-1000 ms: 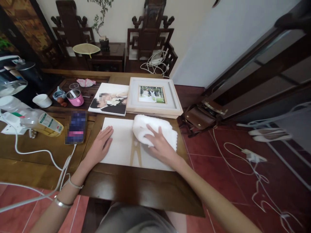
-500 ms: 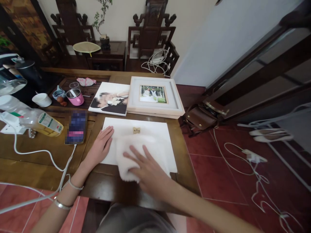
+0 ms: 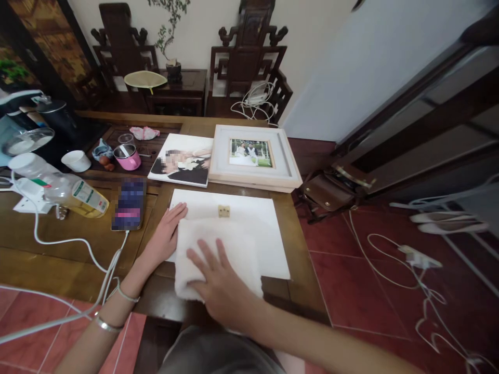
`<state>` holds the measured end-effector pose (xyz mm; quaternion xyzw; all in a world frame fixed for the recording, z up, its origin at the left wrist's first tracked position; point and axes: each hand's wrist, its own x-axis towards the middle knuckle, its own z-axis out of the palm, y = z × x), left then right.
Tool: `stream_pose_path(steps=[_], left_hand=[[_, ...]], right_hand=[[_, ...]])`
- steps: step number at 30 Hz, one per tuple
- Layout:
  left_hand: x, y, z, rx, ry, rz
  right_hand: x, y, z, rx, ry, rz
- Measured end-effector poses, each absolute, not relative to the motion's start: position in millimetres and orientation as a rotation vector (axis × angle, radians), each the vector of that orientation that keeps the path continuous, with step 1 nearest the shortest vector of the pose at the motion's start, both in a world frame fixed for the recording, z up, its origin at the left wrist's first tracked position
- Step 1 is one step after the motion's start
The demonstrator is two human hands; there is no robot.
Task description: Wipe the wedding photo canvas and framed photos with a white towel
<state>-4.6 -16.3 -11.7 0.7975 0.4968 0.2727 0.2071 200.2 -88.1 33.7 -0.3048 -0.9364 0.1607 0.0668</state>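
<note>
A white board point(image 3: 268, 228) lies flat near the front edge of the wooden table, with a small brass-coloured metal hanger plate point(image 3: 223, 211) on its upper part. My right hand point(image 3: 224, 285) lies with fingers spread on a folded white cloth point(image 3: 234, 234), pressing it against the board's lower half. The cloth reaches past the board's near edge. At the board's left edge rests my left hand point(image 3: 166, 234), its fingers stretched out flat and holding nothing.
Behind the board lie a photo print point(image 3: 183, 161) and a framed photo point(image 3: 253, 130). To the left are a phone point(image 3: 129, 203) on a charging cable, an oil-coloured bottle point(image 3: 83, 196), a pink cup point(image 3: 128, 157) and a white cup point(image 3: 76, 161). A brown bag point(image 3: 325, 192) stands right of the table.
My right hand has slid the cloth to the left and nearer to me across the board. The left hand stays at the board's left edge. The view has shifted slightly.
</note>
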Motion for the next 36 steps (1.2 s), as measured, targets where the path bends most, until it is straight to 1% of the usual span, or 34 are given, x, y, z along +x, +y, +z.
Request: stream_pose_path(steps=[2, 5, 10, 14, 16, 20, 22, 23, 25, 29, 33, 36], left_hand=[[-5, -16, -11, 2.224, 1.374, 0.742], [-3, -17, -11, 2.217, 1.414, 0.725], [0, -17, -10, 2.192, 1.431, 0.771], [-2, -17, -5, 2.01, 1.42, 0.879], [-3, -17, -2, 1.858, 1.431, 0.996], [-2, -19, 3, 1.774, 1.452, 1.186], [0, -20, 4, 1.848, 1.44, 1.164], [1, -21, 3, 1.901, 1.429, 1.124], [3, -21, 2, 2.006, 1.418, 1.017], [4, -20, -5, 2.116, 1.451, 0.871], [4, -18, -8, 2.158, 1.484, 0.844], [4, -17, -6, 2.202, 1.485, 0.827]], right_hand=[[208, -93, 39, -0.878, -2.84, 0.581], [220, -70, 40, -0.954, -2.807, 0.627], [219, -10, 33, -1.263, -2.683, 0.426], [192, 0, 29, -1.387, -2.661, 0.298], [181, -12, 29, -1.258, -2.734, 0.321], [183, -50, 36, -0.734, -2.909, 0.507], [195, -63, 44, -0.617, -2.941, 0.607], [202, -67, 49, -0.628, -2.943, 0.654], [218, -64, 57, -0.774, -2.914, 0.708], [234, -29, 63, -1.126, -2.759, 0.673], [210, 18, 57, -1.253, -2.554, 0.661], [175, 41, 55, -1.18, -2.539, 0.651]])
